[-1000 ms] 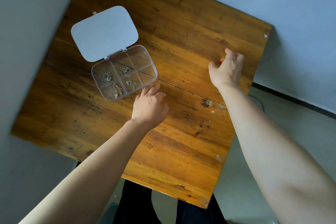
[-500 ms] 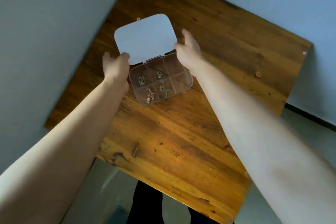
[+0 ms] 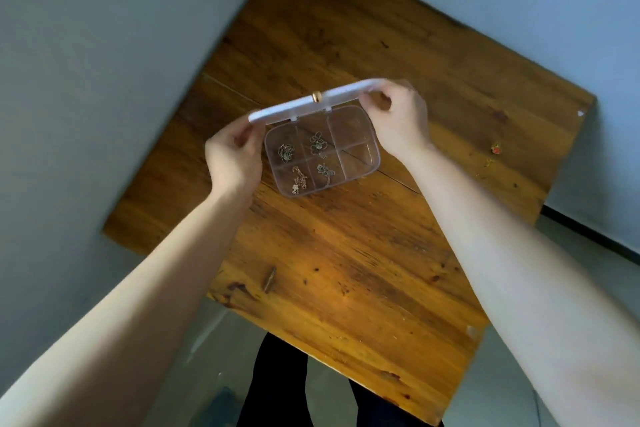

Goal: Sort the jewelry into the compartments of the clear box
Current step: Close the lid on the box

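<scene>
The left hand (image 3: 232, 158) pinches the left end of the white hinged plastic lid (image 3: 311, 101) between thumb and fingers, and the right hand (image 3: 398, 121) pinches the lid's right end in the same way, so the lid stands on edge above the back wall of the clear plastic six-compartment box (image 3: 373, 163). A small gold-coloured knob (image 3: 316, 96) sits at the middle of the lid's upper edge. The box rests on the worn brown wooden table (image 3: 346, 270), nearer the table's left edge than its right, with both bare forearms reaching in from the near side. Four of its compartments each hold one small tangle of metal chain jewelry (image 3: 319, 146): the two left ones and the two middle ones. The two right compartments look bare. A small red and gold jewelry piece (image 3: 496, 149) lies loose on the wood close to the table's right edge, well apart from the box.
</scene>
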The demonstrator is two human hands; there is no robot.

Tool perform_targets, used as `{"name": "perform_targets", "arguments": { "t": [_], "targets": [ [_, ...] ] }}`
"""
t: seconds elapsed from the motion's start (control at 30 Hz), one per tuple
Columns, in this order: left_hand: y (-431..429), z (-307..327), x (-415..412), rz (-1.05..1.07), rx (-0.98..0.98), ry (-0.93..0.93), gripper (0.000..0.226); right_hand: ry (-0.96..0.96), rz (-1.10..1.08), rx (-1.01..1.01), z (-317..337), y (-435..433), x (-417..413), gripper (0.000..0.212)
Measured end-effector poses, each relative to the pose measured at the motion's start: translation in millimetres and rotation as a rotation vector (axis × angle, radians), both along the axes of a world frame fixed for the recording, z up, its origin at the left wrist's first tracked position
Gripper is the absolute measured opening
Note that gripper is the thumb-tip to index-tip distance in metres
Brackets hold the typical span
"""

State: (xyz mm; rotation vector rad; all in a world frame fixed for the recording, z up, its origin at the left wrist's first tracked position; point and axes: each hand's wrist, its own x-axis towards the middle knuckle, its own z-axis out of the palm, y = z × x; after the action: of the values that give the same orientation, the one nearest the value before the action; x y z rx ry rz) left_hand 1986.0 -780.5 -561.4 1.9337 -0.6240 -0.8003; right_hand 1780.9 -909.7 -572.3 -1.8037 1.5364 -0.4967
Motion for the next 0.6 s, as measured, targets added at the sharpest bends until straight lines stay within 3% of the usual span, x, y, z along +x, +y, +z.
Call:
{"name": "perform_targets", "arguments": {
  "t": [0.13, 0.33, 0.47, 0.6],
  "targets": [
    [36.6, -17.5, -16.2, -0.123, 0.073, -0.041, 0.038, -0.031, 0.12, 0.168, -4.4, 33.1, -30.8, 0.048],
    [50.0, -24.1, -24.2, -0.265, 0.125, -0.082, 0.051, -0.263, 0.085, 0.388, -19.7, 56.3, -44.7, 0.051],
    [54.2, -18.9, -26.7, -0.276, 0.102, 0.016, 0.046, -0.363, -0.057, 0.525, -25.3, 56.3, -41.6, 0.043],
    [49.4, -13.2, -24.9, -0.146, 0.088, 0.109, 0.053, -0.264, 0.05, 0.504, -24.8, 52.5, -26.0, 0.055]
  ]
}}
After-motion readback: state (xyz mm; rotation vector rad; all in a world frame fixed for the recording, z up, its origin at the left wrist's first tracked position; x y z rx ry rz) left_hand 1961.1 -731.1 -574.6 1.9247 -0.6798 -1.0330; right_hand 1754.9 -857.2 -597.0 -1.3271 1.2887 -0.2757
